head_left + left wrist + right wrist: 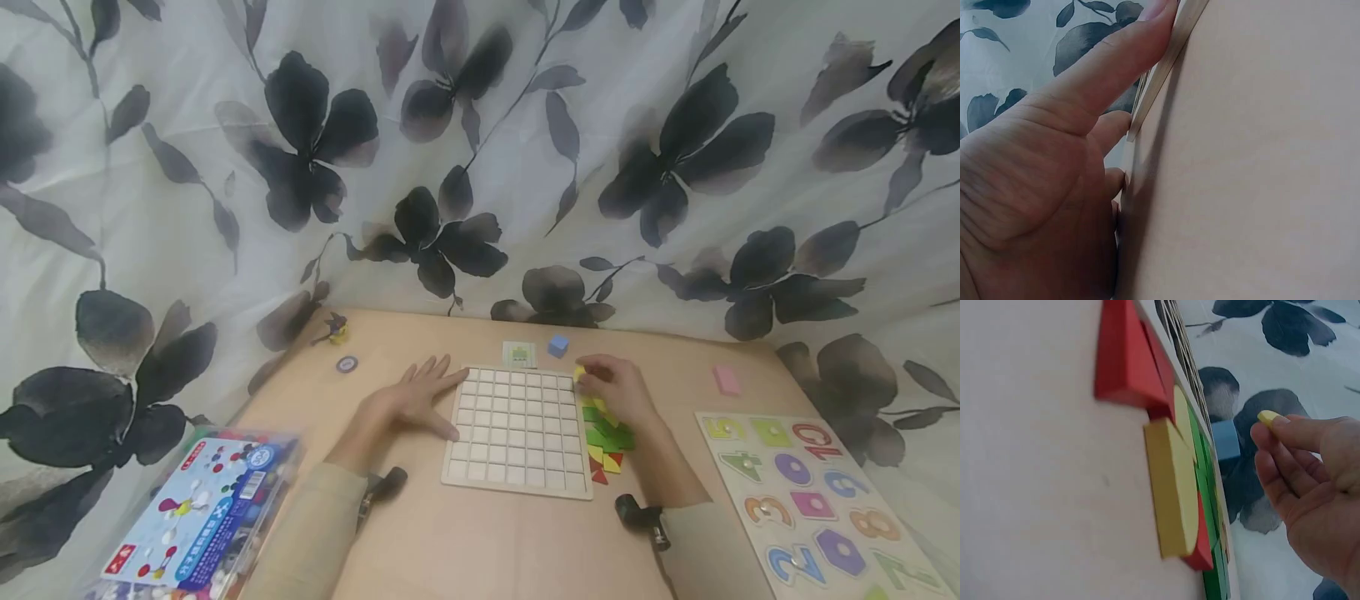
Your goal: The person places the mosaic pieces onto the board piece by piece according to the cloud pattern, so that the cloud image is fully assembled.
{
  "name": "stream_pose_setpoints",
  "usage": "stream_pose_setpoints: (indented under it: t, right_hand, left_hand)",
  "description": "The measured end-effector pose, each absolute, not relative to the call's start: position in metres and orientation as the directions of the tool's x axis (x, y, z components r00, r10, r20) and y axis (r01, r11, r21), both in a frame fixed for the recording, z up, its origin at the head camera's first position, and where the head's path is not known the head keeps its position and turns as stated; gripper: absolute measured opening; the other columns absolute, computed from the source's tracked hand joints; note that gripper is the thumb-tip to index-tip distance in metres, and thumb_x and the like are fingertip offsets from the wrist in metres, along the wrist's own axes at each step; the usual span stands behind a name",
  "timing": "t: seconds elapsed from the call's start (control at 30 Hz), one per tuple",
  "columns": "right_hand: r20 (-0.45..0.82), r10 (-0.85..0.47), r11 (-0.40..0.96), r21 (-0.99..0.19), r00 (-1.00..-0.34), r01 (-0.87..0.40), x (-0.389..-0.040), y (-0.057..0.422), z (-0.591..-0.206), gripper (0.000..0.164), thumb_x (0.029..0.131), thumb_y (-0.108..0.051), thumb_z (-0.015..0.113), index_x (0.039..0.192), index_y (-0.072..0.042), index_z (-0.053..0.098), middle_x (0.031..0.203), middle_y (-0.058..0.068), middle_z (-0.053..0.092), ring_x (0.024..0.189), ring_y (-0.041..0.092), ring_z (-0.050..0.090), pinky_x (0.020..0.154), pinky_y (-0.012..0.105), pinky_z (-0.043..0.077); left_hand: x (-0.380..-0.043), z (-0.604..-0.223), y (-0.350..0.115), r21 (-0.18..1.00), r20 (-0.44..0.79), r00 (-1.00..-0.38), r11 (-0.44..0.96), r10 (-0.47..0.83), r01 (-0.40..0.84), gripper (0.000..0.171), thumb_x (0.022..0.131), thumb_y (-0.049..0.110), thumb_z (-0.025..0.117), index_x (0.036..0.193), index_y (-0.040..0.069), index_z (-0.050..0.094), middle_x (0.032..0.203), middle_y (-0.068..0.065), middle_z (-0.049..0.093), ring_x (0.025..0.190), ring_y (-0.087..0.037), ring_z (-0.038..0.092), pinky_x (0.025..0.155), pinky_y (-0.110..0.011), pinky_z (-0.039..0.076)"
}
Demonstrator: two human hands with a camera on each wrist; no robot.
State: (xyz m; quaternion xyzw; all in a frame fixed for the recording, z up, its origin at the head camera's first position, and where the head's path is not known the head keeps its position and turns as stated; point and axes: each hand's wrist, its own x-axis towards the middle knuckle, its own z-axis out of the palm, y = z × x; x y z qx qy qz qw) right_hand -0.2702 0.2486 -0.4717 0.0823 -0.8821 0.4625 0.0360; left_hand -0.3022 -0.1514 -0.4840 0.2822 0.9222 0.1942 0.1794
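Observation:
A pale wooden grid board (517,429) with square cells lies in the middle of the table. My left hand (415,398) has its fingers spread, the thumb and a fingertip at the board's left edge; in the left wrist view the thumb rests along that edge. Just off the board's upper right corner, my right hand (617,390) pinches a small yellow block (1267,417) between thumb and fingertips, raised above the table. Below it, beside the board's right edge, lies a loose pile of green blocks (609,435), yellow blocks (1172,487) and red blocks (1129,369).
Behind the board are a small patterned card (519,354) and a blue cube (558,346). A pink block (726,380) and a number puzzle board (817,500) lie at right. At left stand a clear box of molecule parts (198,512), a round disc (347,364) and a small figure (336,327).

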Motion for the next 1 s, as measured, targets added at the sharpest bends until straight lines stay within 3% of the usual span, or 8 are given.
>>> stream_pose_setpoints:
  t: [0.1, 0.27, 0.43, 0.77, 1.0]
  right_hand:
    - [0.150, -0.128, 0.540, -0.819, -0.980, -0.196, -0.268, 0.242, -0.470, 0.038, 0.100, -0.011, 0.069, 0.138, -0.008, 0.066, 0.125, 0.015, 0.070, 0.115, 0.034, 0.069, 0.101, 0.051, 0.056]
    - [0.190, -0.091, 0.536, -0.818, -0.977, -0.209, -0.267, 0.228, -0.469, 0.039, 0.099, -0.014, 0.073, 0.136, -0.007, 0.068, 0.119, 0.011, 0.073, 0.108, 0.028, 0.072, 0.092, 0.034, 0.061]
    - [0.227, -0.050, 0.514, -0.829, -0.973, -0.220, -0.265, 0.209, -0.464, 0.036, 0.096, -0.015, 0.076, 0.131, -0.006, 0.071, 0.106, 0.010, 0.073, 0.096, 0.025, 0.070, 0.078, 0.021, 0.057]
    - [0.195, -0.046, 0.490, -0.850, -0.980, -0.192, -0.268, 0.164, -0.461, 0.034, 0.095, -0.015, 0.077, 0.127, -0.005, 0.073, 0.102, 0.007, 0.072, 0.090, 0.021, 0.062, 0.075, 0.025, 0.052]
    - [0.183, -0.033, 0.430, -0.885, -0.983, -0.179, -0.270, 0.142, -0.462, 0.032, 0.094, -0.012, 0.077, 0.124, -0.001, 0.074, 0.099, 0.009, 0.073, 0.089, 0.021, 0.064, 0.075, 0.026, 0.052]
  left_hand:
    - [-0.305, -0.492, -0.153, 0.479, -0.204, -0.771, 0.749, 0.603, 0.458, 0.125, 0.069, 0.079, 0.079, 0.168, 0.032, 0.019, 0.175, -0.020, -0.005, 0.161, -0.044, -0.009, 0.126, -0.068, -0.007]
    - [-0.302, -0.491, -0.152, 0.493, -0.210, -0.770, 0.746, 0.602, 0.448, 0.126, 0.068, 0.081, 0.078, 0.168, 0.032, 0.019, 0.175, -0.020, -0.005, 0.161, -0.045, -0.010, 0.127, -0.067, -0.008]
    - [-0.298, -0.484, -0.150, 0.474, -0.236, -0.773, 0.764, 0.589, 0.438, 0.124, 0.071, 0.075, 0.081, 0.168, 0.028, 0.019, 0.175, -0.020, -0.005, 0.161, -0.043, -0.009, 0.128, -0.064, -0.007]
    - [-0.300, -0.484, -0.152, 0.492, -0.215, -0.769, 0.747, 0.602, 0.447, 0.126, 0.069, 0.081, 0.077, 0.168, 0.030, 0.017, 0.174, -0.021, -0.007, 0.160, -0.046, -0.010, 0.126, -0.067, -0.008]
    - [-0.302, -0.483, -0.151, 0.460, -0.223, -0.773, 0.763, 0.594, 0.454, 0.123, 0.072, 0.075, 0.080, 0.168, 0.030, 0.018, 0.175, -0.019, -0.005, 0.161, -0.044, -0.009, 0.128, -0.065, -0.007]
